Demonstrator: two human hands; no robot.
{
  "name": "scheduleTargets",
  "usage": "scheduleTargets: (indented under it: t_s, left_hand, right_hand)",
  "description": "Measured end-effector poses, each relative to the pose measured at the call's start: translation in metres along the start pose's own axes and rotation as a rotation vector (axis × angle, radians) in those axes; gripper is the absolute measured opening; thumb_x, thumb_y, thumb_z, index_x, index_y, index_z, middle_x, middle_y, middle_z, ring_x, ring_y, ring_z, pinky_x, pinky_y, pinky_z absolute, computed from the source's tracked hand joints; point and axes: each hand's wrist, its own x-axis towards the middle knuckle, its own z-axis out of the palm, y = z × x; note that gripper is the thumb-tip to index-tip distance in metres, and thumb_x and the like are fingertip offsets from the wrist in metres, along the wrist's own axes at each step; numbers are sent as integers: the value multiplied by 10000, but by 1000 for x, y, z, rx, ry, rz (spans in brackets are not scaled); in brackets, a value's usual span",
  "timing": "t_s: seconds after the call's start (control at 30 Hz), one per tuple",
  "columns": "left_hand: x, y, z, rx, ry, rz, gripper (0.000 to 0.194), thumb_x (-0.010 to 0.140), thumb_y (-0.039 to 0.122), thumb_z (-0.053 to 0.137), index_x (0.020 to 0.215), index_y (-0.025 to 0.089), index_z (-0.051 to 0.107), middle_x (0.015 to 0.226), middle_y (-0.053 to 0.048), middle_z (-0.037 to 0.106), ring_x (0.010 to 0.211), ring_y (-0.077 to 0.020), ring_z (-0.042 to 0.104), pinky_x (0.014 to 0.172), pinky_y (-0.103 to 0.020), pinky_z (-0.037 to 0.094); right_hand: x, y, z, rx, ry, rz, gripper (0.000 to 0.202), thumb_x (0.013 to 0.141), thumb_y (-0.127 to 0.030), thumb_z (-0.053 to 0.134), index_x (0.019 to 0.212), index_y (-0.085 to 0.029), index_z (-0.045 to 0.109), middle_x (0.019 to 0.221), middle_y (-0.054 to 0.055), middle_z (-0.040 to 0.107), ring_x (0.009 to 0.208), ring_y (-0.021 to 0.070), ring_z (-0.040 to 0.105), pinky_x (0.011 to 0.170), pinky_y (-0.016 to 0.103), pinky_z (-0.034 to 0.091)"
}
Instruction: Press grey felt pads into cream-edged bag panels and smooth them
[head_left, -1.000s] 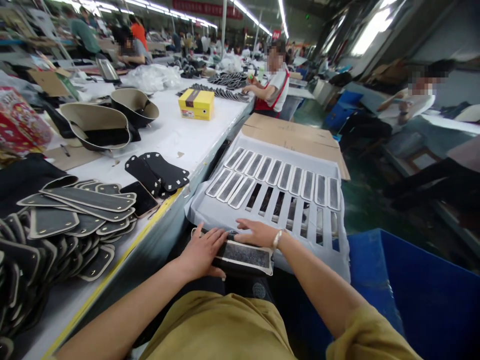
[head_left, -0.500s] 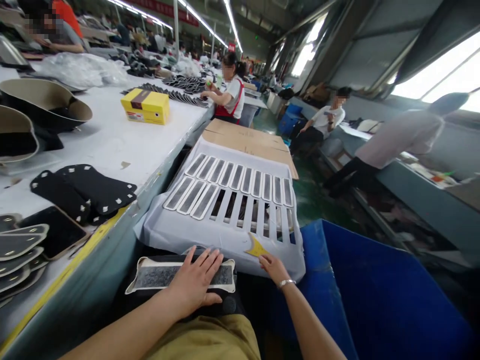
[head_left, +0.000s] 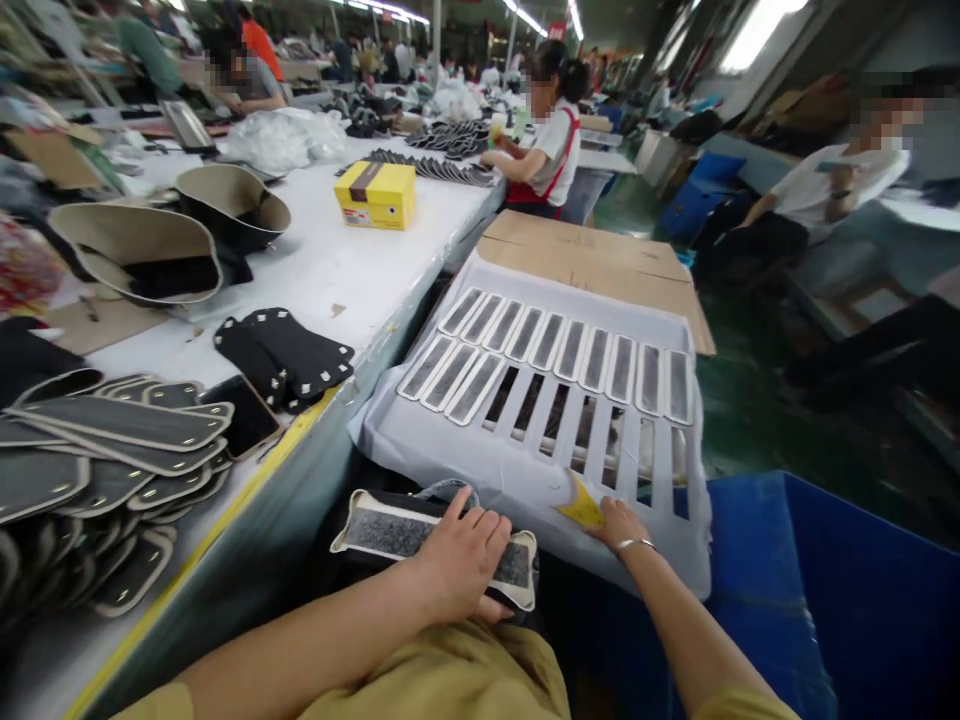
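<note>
My left hand (head_left: 466, 556) lies over the right part of a long grey panel (head_left: 390, 533) with a cream border, which rests on black material above my lap. Its fingers bend over the top and the thumb goes round the near edge. My right hand (head_left: 621, 522) pinches the narrow end of a flat yellow fan-shaped scraper (head_left: 581, 503) against the near side of a white cloth-covered rack (head_left: 465, 465). Two rows of grey strips with white borders (head_left: 570, 350) lie on this rack. Dark open slots show between its white bars.
At left, a white worktable (head_left: 300, 270) carries stacked grey pieces (head_left: 127, 425), black pieces (head_left: 289, 355), curved bag bodies (head_left: 142, 250) and a yellow box (head_left: 375, 195). A blue bin (head_left: 862, 540) stands at right, cardboard (head_left: 585, 250) behind the rack. A co-worker (head_left: 544, 140) sits beyond.
The view has swung left, so everything sits farther right. My left hand's spread fingers have bent and closed over the panel, which now tilts down to the right. The right hand keeps the scraper.
</note>
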Motion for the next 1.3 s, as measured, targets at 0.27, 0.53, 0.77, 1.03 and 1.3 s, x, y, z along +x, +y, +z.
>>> scheduleTargets:
  t_s: [0.27, 0.53, 0.77, 1.03, 1.3]
  left_hand:
    - [-5, -6, -14, 113, -12, -67, 889, 615, 719, 509, 1184, 38, 451, 1027, -138, 579, 920, -258, 504, 1070, -541, 49]
    - [-58, -59, -28, 156, -63, -197, 922, 547, 671, 587, 1226, 67, 435, 1092, -155, 567, 1012, -296, 495, 1067, -549, 24]
    - [-67, -68, -26, 154, -143, -251, 971, 529, 645, 618, 1266, 43, 427, 1242, -234, 500, 1182, -356, 414, 1062, -562, -24]
    - [-5, 2, 2, -22, -66, -114, 1022, 588, 699, 575, 1348, 63, 326, 1359, -192, 410, 1234, -318, 362, 1072, -492, 128]
    - [12, 6, -6, 7, -49, -82, 735, 591, 571, 623, 1137, 90, 516, 1027, -148, 586, 915, -292, 518, 849, -433, 389]
  right_hand:
    - [28, 12, 2, 206, -150, -73, 168, 592, -333, 603, 701, -211, 563, 765, 119, 685, 753, 291, 652, 677, 371, 472]
    - [0, 5, -51, 495, -31, 62, 163, 636, -390, 486, 713, -252, 446, 656, 88, 628, 660, 307, 624, 646, 433, 468]
    - [-73, -26, -108, 1034, -372, -131, 535, 708, -425, 541, 1186, -221, 413, 946, 86, 648, 741, 212, 632, 719, 375, 519]
    - [-111, -73, -115, 626, -141, -290, 462, 898, -508, 280, 744, -177, 563, 743, 45, 602, 699, 177, 545, 671, 303, 433]
    - [-126, -104, -104, 465, -164, -278, 436, 925, -453, 264, 693, -182, 515, 650, 30, 559, 585, 141, 482, 563, 276, 323]
